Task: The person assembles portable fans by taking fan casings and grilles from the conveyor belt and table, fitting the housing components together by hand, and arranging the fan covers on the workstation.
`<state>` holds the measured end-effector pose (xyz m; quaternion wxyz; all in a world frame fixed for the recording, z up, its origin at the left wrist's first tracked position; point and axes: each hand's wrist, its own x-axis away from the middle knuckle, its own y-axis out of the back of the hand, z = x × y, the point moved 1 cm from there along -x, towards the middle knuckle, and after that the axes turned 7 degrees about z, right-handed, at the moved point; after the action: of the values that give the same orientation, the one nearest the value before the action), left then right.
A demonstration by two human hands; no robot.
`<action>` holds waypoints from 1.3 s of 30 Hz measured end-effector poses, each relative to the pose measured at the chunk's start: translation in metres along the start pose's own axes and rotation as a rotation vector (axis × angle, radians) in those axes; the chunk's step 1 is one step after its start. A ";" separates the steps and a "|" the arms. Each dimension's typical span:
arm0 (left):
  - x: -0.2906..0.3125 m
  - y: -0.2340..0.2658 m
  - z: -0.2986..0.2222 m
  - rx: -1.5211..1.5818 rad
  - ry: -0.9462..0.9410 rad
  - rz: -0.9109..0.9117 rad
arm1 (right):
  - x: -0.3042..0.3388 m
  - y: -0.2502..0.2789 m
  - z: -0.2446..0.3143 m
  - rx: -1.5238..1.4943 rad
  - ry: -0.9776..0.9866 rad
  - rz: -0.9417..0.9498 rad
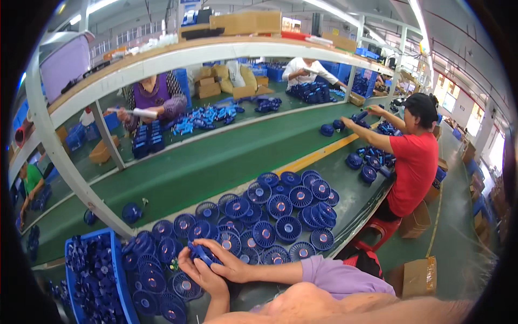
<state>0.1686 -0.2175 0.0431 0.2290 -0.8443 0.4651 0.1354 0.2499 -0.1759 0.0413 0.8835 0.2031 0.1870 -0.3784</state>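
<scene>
1. Left hand (pixel 204 276) and right hand (pixel 231 263): I see both half curled, fingers closed around one blue fan part (pixel 204 254).
2. I have that part between them, near the front of many round blue fan covers (pixel 264 234).
3. Left of these, I see a blue crate (pixel 122 275) holding dark blades (pixel 94 278).
</scene>
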 end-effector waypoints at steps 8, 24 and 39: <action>-0.012 -0.005 0.000 -0.011 0.116 0.302 | -0.047 0.067 0.000 0.086 -0.151 0.127; -0.112 0.077 -0.011 -0.705 -0.029 0.563 | -0.057 0.212 -0.108 0.972 -0.286 -0.071; -0.297 0.080 0.168 -1.512 0.348 0.554 | -0.009 0.170 -0.091 1.020 -0.329 0.274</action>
<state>-0.0589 0.0467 0.0090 -0.5183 -0.6344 0.4686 0.3307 0.3545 -0.0179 0.0051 0.7320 0.5657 -0.1888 -0.3295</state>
